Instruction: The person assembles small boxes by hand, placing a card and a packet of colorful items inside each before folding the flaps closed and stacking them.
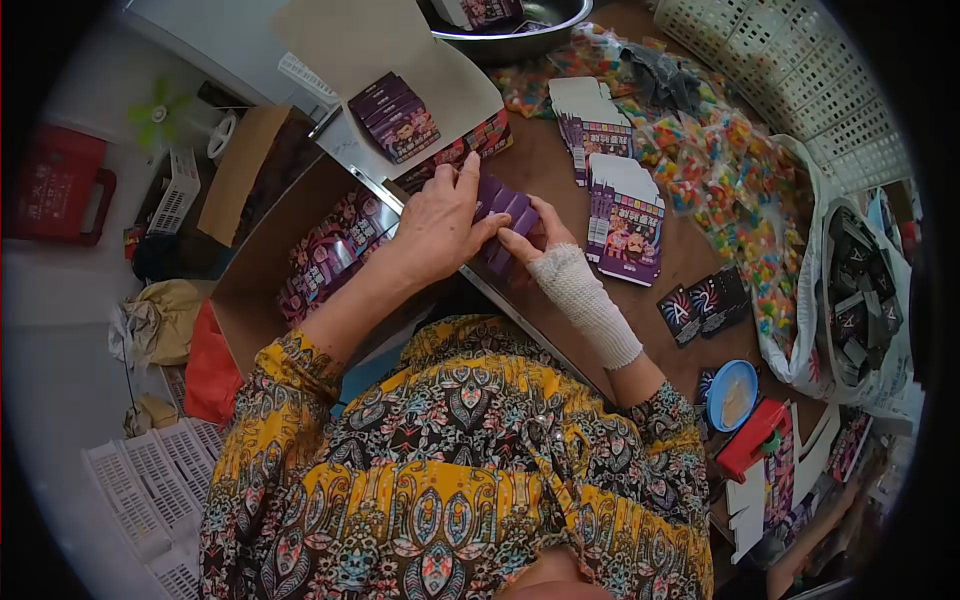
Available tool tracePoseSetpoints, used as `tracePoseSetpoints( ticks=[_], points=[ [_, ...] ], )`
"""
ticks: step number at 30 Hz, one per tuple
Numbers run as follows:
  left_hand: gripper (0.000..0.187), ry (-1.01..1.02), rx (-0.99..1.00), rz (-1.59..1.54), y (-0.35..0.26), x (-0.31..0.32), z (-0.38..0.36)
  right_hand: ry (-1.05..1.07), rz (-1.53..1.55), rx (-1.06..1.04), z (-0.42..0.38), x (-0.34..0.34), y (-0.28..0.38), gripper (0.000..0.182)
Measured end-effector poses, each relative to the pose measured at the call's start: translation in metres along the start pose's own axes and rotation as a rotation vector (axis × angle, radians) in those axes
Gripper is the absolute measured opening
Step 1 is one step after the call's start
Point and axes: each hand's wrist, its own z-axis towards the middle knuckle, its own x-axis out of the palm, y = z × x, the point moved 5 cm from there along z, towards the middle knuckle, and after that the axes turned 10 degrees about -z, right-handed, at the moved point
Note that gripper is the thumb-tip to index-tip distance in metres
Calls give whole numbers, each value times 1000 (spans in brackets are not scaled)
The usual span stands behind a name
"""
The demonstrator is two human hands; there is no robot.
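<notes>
Purple box stack (507,207) points lengthwise away from the torso (430,470), gripped by left fingers (467,182) and right fingers (548,221).

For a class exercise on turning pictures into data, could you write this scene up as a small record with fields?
Left hand: on small purple boxes
Right hand: on the same boxes
Wrist covering: whitish wrap, right arm only
Surface: brown tabletop
Beside the hands: printed purple-and-white cartons, in two groups
Beyond the cartons: colourful small packets, heaped
Dark cards: showing "A" and "2"
Container, upper right: white perforated basket
Number of boxes held: cannot tell
</notes>
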Motion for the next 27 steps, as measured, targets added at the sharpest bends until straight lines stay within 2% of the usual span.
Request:
tracePoseSetpoints(
  ticks=[2,3,5,8,10,11,13,15,17,20,22,24,25,27],
  points=[
    [82,-142,124,18,11,6,1,-138,-116,-198,8,-1,-4,79],
    [82,-128,123,-11,1,23,-5,-139,-134,-172,-10,-15,-17,79],
    [76,-275,207,28,4,22,-6,-204,-86,-243,-18,-21,-21,76],
    [79,-184,149,57,-4,12,-7,-128,-129,-171,-25,-21,-3,73],
    [85,-174,117,65,-4,19,-8,-168,-131,-237,0,-13,-26,70],
    [93,-211,163,29,3,22,-6,-216,-122,-284,9,-10,-30,68],
    [93,-215,174,-25,10,20,-5,-173,-134,-290,6,-8,-25,63],
    [91,-213,166,4,10,18,-7,-226,-48,-400,2,-17,-41,60],
    [86,-208,203,46,10,21,-6,-141,-46,-117,-32,-36,-28,59],
    [90,-235,275,105,-1,23,-6,-170,-25,-88,-45,-57,-54,60],
    [93,-270,316,157,-7,21,-5,-156,-14,-31,-54,-58,-48,60],
    [97,-158,271,82,-6,21,-2,-466,-572,-524,-64,-62,-33,59],
    [97,-154,273,79,-3,16,-2,-467,-573,-519,-69,-62,-34,59],
    [97,-124,433,-195,4,-11,-1,-482,-498,-175,-75,-74,-41,57]
  ],
)
